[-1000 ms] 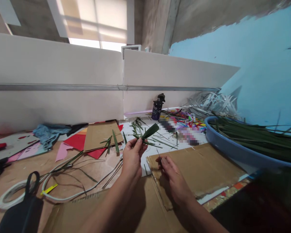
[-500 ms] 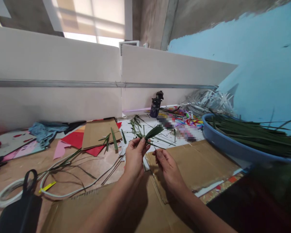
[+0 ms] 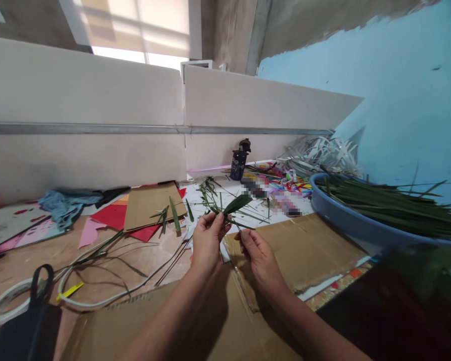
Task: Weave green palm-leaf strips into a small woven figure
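Observation:
My left hand (image 3: pixel 207 240) pinches a green leaf piece (image 3: pixel 237 203) between thumb and fingers; a broad blade fans up to the right and thinner strips stick out around it. Just to the right, my right hand (image 3: pixel 256 250) is closed in a pinch on a thin strand that runs up toward the leaf piece. Both hands are raised over the cardboard sheets (image 3: pixel 300 253). Behind them, cut leaf scraps (image 3: pixel 209 190) lie on white paper. More leaf pieces (image 3: pixel 174 214) rest by a smaller brown card (image 3: pixel 145 200) on the left.
A blue basin (image 3: pixel 334 218) heaped with long green leaves (image 3: pixel 394 205) stands at the right. At the back are a dark bottle (image 3: pixel 239 163) and tangled white strips (image 3: pixel 319 155). On the left lie a white cable (image 3: pixel 108 302), a tape roll (image 3: pixel 3 306) and a black case (image 3: pixel 26 331).
The view has shifted slightly, so the surroundings appear a little further left. Both hands keep nearly the same pose and hold, the leaf piece still in the left one.

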Motion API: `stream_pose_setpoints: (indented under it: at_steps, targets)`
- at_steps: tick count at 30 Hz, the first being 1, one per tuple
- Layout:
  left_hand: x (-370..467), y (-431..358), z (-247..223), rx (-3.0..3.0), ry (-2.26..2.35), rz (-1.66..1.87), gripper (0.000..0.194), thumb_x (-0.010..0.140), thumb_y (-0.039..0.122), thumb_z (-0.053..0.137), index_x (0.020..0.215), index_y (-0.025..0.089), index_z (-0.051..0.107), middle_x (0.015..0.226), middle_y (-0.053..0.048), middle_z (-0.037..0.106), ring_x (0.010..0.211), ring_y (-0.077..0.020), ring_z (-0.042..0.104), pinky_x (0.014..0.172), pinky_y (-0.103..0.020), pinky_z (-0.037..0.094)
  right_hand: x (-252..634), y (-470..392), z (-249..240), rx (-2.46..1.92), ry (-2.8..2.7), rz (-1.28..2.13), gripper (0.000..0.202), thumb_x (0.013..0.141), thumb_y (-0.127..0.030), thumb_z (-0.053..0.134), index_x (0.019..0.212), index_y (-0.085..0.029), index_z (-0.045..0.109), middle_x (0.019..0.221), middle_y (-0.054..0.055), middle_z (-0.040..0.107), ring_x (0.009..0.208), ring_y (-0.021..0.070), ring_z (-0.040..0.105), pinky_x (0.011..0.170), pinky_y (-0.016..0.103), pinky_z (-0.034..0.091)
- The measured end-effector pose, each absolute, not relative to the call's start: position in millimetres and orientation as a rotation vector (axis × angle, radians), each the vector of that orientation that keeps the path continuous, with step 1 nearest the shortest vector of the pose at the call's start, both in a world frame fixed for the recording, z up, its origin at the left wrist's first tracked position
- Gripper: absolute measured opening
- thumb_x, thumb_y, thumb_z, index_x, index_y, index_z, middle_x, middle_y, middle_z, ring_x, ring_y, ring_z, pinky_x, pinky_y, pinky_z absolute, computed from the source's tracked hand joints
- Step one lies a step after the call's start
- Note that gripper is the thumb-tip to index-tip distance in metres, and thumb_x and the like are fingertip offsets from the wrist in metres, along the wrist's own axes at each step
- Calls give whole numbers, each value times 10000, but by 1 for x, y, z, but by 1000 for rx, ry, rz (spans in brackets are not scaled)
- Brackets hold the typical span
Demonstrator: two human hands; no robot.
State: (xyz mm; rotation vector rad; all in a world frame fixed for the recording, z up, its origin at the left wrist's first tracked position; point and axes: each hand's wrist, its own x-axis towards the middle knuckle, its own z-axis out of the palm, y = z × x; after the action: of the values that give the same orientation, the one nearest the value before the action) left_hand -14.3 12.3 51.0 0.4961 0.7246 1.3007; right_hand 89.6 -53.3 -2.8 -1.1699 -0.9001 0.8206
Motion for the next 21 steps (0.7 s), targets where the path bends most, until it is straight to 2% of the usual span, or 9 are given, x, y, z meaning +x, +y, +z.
stream_pose_setpoints:
  at_steps: [10, 16, 19, 21]
  targets:
    - [-14, 14, 49, 516, 705, 1313, 243, 835, 64, 859, 881, 142, 633, 816, -37, 744, 747, -127, 746, 734, -243, 614, 90, -54, -1, -1160, -893, 824, 477, 877, -704, 742, 790, -242, 663, 755, -4, 568, 710, 185, 486, 664, 304, 422]
    - [-19, 20, 46, 603, 709, 1327, 323, 747, 178, 936, 885, 144, 646, 805, -41, 756, 742, -150, 749, 766, -288, 611, 105, -61, 5, -1129, -812, 767, 455, 852, -715, 751, 889, -262, 726, 822, 21, 611, 728, 195, 511, 685, 312, 461]
    - [-24, 27, 42, 740, 741, 1307, 418, 649, 277, 982, 876, 153, 654, 799, -20, 745, 737, -169, 748, 777, -319, 604, 121, -63, 26, -1134, -866, 634, 379, 849, -618, 783, 989, -268, 739, 884, 31, 652, 779, 210, 554, 709, 318, 477]
    - [-28, 32, 41, 887, 769, 1233, 430, 617, 316, 976, 862, 158, 659, 781, -22, 744, 721, -179, 736, 752, -322, 586, 130, -60, 46, -1185, -994, 531, 311, 805, -499, 837, 978, -261, 737, 888, 27, 678, 807, 218, 586, 736, 323, 479]
